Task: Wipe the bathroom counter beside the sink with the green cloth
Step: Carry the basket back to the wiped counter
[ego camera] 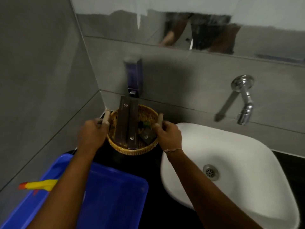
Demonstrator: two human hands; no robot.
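Fingers [104,123] of both hands grip basket [132,150] handles above black counter [153,192].

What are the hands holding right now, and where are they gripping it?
Both hold the wicker basket by its two side handles: the left hand on the left handle, the right hand on the right handle.

Black counter [153,171] beside white sink [239,154].

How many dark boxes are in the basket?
3 that I can see. Two long dark boxes lean side by side in the wicker basket, left of middle. A small dark box lies at the right, near the right hand. More may be hidden underneath.
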